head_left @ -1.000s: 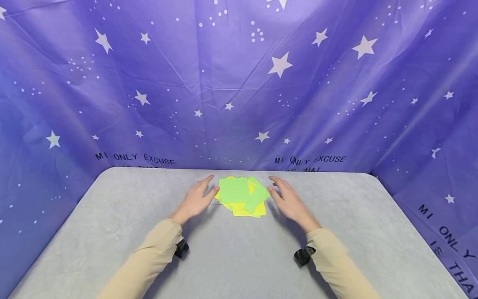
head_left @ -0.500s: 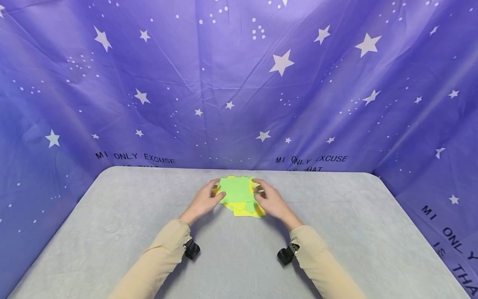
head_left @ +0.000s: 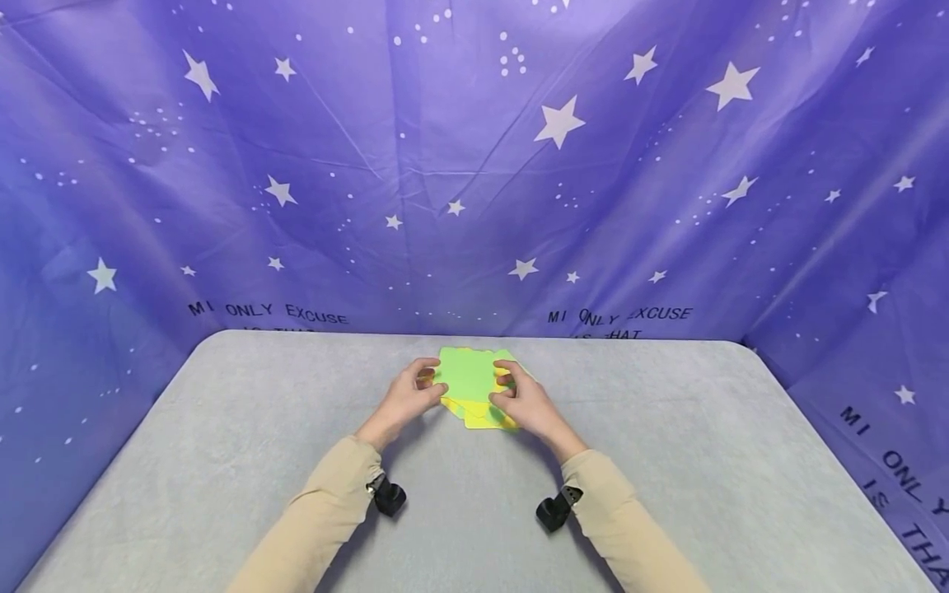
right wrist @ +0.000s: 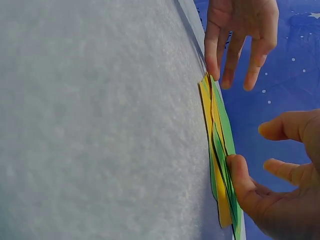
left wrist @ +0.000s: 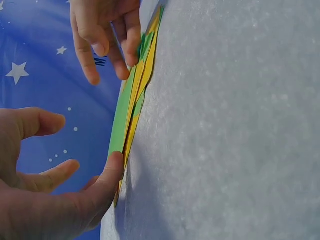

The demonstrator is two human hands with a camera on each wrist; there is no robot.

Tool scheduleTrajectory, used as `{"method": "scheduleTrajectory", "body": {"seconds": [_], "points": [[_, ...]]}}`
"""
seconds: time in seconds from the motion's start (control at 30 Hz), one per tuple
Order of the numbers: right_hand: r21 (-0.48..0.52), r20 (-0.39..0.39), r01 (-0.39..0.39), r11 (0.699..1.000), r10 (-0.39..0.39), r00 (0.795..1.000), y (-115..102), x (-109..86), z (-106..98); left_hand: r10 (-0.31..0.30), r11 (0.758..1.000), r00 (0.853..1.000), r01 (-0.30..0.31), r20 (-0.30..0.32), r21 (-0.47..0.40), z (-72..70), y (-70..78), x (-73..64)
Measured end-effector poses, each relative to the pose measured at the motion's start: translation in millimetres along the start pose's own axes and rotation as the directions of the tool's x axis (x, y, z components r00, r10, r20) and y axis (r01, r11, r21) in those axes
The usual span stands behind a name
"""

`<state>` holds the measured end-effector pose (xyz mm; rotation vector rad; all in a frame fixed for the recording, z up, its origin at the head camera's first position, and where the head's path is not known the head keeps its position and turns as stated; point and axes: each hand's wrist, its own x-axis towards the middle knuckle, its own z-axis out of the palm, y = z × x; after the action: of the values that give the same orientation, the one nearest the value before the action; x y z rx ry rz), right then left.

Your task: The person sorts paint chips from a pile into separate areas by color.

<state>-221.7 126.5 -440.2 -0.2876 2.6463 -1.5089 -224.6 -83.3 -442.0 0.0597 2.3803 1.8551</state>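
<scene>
A loose pile of flat green and yellow cards lies near the far side of the table, with a green card (head_left: 467,375) on top. My left hand (head_left: 410,395) is at the pile's left side, its thumb (left wrist: 114,162) touching the green card's edge. In the left wrist view, its other fingers arch apart from the card. My right hand (head_left: 522,402) is at the right side, with its thumb (right wrist: 236,162) against the edge of the stack and its fingers spread above. Yellow cards (head_left: 483,418) stick out below the top one. The hands cover the pile's sides.
The grey tabletop (head_left: 474,511) extends around the pile. A purple curtain (head_left: 474,165) with white stars and printed words hangs just behind the table's far edge. Black wrist cameras (head_left: 389,497) are worn at both cuffs.
Both hands have moved inward from beside the pile to its sides, the right one farther. The top green card has shifted slightly toward the far edge in the last half second.
</scene>
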Motion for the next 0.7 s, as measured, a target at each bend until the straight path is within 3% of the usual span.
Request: {"method": "scheduleTrajectory", "body": {"seconds": [0.33,0.7], "points": [[0.079,0.01,-0.034,0.996,0.033,0.999,1.9,-1.9,1.8,-0.09,0.994,0.996,0.089,-0.007,-0.057,3.0,1.0,1.1],[0.182,0.006,-0.106,0.978,0.106,0.994,1.3,-5.1,0.1,-0.071,0.984,0.997,0.072,0.015,-0.163,4.8,3.2,-1.3]]}}
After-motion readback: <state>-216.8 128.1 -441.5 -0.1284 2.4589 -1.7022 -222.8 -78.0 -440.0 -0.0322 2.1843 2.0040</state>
